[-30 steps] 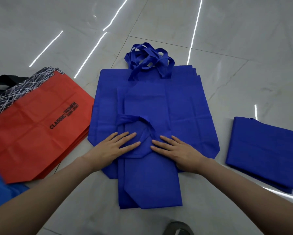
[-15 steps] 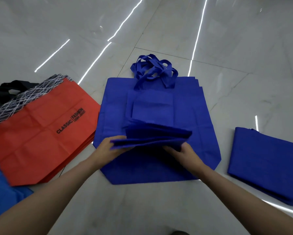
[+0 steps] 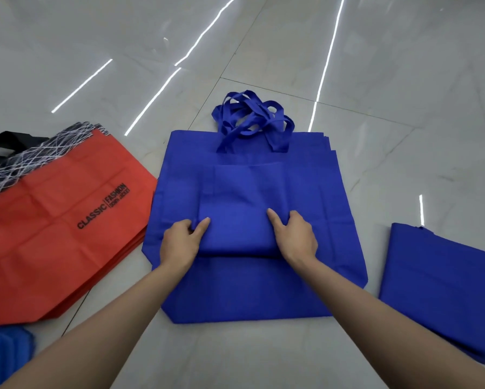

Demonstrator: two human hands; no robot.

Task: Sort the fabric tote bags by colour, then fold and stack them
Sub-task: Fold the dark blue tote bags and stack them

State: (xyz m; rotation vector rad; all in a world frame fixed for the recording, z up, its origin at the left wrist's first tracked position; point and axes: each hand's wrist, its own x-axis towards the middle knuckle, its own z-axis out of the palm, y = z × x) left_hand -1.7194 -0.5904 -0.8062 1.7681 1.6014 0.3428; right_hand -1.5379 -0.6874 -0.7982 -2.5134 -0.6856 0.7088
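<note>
While the left hand (image 3: 183, 244) and right hand (image 3: 295, 237) each grip one side of the folded bag (image 3: 241, 209), it lies on the middle of the blue stack (image 3: 252, 290). Each hand is closed narrowly on the cloth: the thumb lies on top and the fingers curl round the side edge, left hand on the left edge, right hand on the right. The folded bag's near edge is a rounded fold running between the two wrists; its far edge stops short of the handles (image 3: 252, 119), which lie tangled past the stack's far edge.

All round the folded bag, the flat bags below show as a wide blue margin. On the left, the stack's edge comes just beside the corner of the red stack (image 3: 64, 228), with only a thin strip of floor (image 3: 263, 355) between them. On the right, a broader strip of floor separates it from the folded pile (image 3: 443, 284) of blue bags. Open tile lies beyond the handles and on the near side between the forearms. A black bag (image 3: 8, 140) peeks out behind the red stack, and pale blue cloth (image 3: 5, 349) sits at the lower left corner.
</note>
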